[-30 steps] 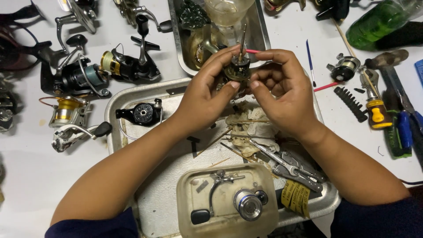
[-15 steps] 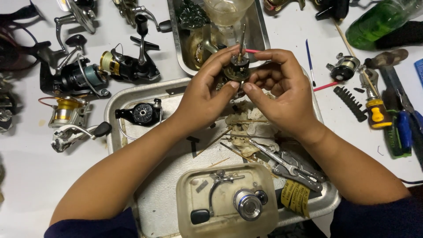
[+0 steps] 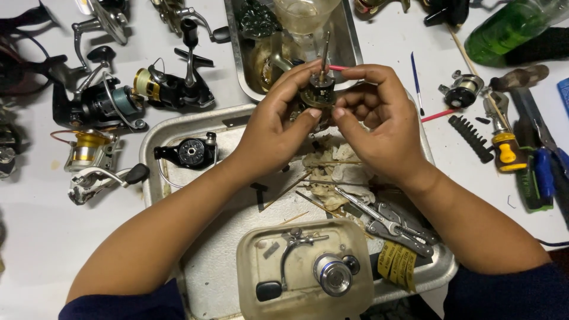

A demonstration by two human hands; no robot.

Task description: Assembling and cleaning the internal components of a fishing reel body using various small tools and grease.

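- Far out to the left of the fingers, on the white counter (image 3: pixel 35 237), lie several spinning reels: a dark one with a teal spool (image 3: pixel 98 104), a gold-spooled one (image 3: pixel 89 157) nearer the person, and a black one with a gold spool (image 3: pixel 172 89) farther up.
- Below and left of the fingers, on the metal tray (image 3: pixel 222 278), sits a small black reel body (image 3: pixel 188 153), apart from both hands.
- The left hand (image 3: pixel 275 121) closes its fingers (image 3: pixel 305 115) around the left side of a small dark reel part (image 3: pixel 317 95), thumb pressed against its lower edge.
- That reel part is held in the air between both hands, above the tray's far edge; a thin shaft (image 3: pixel 325 54) rises from it, tilted slightly.
- The right hand (image 3: pixel 379 118) pinches the same part from the right, fingers (image 3: pixel 349 74) curled over its top near something pink (image 3: pixel 338 68) that I cannot make out clearly.
- Judgement: the step looks like working a piece of the reel assembly on its shaft; the next move likely calls for a steady left grip while the right fingers turn or pull with care.
- Beneath the fingers lie soiled rags (image 3: pixel 335 172) and pliers (image 3: pixel 385 222); nearest the person, a clear lidded box (image 3: pixel 305 272).
- Right of the fingers: a small reel (image 3: pixel 465 92), a yellow-handled screwdriver (image 3: pixel 504 145), a green bottle (image 3: pixel 510 26).
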